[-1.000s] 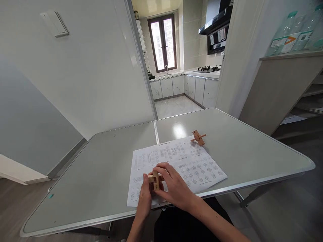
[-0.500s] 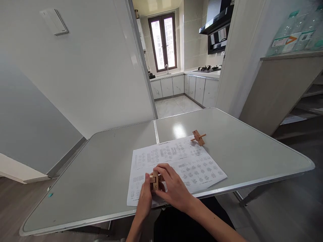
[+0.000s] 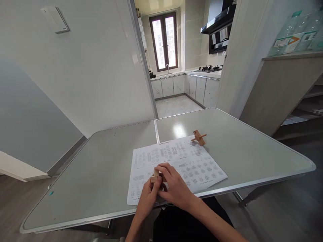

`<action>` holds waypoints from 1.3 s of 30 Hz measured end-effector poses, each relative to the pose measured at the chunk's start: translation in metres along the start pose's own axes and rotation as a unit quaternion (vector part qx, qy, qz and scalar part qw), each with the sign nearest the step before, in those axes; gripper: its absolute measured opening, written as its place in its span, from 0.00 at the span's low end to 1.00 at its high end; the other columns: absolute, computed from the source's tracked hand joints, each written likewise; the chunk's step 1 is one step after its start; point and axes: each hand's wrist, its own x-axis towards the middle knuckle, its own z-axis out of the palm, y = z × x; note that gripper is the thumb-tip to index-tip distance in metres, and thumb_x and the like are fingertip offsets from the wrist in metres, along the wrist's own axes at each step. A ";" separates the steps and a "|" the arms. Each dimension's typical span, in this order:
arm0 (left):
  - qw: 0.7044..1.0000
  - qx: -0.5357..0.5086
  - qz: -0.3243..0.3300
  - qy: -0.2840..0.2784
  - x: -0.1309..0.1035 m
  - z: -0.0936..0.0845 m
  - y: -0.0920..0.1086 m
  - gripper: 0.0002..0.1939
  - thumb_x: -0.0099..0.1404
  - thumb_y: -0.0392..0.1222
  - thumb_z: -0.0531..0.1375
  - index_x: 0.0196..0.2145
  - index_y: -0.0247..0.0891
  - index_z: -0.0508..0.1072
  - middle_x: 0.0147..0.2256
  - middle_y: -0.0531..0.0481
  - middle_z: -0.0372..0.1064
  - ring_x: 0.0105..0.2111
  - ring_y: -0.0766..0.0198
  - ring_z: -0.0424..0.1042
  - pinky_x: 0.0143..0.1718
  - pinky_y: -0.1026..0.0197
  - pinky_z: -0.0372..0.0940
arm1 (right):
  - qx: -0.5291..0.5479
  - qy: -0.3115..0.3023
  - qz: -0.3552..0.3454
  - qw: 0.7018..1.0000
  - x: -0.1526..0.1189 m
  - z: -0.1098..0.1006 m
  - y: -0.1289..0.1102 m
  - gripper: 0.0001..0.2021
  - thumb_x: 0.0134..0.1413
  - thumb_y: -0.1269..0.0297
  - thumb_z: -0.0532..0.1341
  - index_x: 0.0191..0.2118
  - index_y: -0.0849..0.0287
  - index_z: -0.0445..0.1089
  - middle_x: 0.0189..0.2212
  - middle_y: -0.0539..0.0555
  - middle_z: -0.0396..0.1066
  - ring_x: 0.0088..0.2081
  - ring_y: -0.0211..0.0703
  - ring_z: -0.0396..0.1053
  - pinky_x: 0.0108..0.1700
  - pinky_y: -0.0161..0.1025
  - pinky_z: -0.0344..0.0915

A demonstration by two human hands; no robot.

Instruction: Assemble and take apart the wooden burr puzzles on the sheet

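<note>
Both hands hold a small light-wood block puzzle [image 3: 153, 179] over the near part of a printed sheet [image 3: 143, 158]. My left hand [image 3: 147, 199] grips it from the left and below, thumb and fingers closed around its near side. From the right, my right hand [image 3: 176, 188] curls its fingers over the top, with the thumb underneath. The fingers hide much of the puzzle's right and lower sides. At the sheet's far right corner stands a brown wooden piece with a thin stick through it [image 3: 199, 137], touched by neither hand.
The grey table [image 3: 101, 174] has a metal rim and a seam down its middle. A small green bit [image 3: 51, 193] lies near its left edge. Plastic bottles [image 3: 290, 33] stand on a ledge at the right. Beyond the table, a doorway opens onto a kitchen.
The block puzzle has been turned in the hands, and its numbered face no longer shows. My left thumb and fingers have shifted to the right across its front.
</note>
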 end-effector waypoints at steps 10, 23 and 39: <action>0.996 -0.083 0.045 -0.008 0.003 0.001 -0.012 0.20 0.76 0.60 0.50 0.48 0.40 0.63 0.30 0.51 0.75 0.28 0.62 0.69 0.38 0.59 0.65 | -0.029 -0.072 0.114 0.990 -0.021 -0.063 0.007 0.18 0.64 0.63 0.63 0.58 0.48 0.65 0.54 0.54 0.70 0.55 0.52 0.70 0.57 0.50 0.70; 0.995 -0.093 -0.018 0.024 0.000 0.000 -0.012 0.29 0.70 0.68 0.54 0.51 0.40 0.67 0.26 0.59 0.54 0.24 0.67 0.53 0.25 0.66 0.52 | -0.062 -0.105 0.140 0.983 -0.036 -0.055 0.025 0.29 0.54 0.67 0.70 0.60 0.49 0.64 0.59 0.55 0.66 0.62 0.54 0.63 0.65 0.52 0.63; 0.998 -0.052 -0.017 0.009 -0.002 0.002 -0.001 0.32 0.69 0.69 0.53 0.53 0.39 0.74 0.28 0.56 0.58 0.25 0.65 0.53 0.26 0.65 0.53 | 0.393 -0.152 0.290 0.859 -0.026 -0.064 0.005 0.38 0.43 0.58 0.78 0.58 0.55 0.62 0.36 0.51 0.77 0.42 0.48 0.76 0.49 0.49 0.72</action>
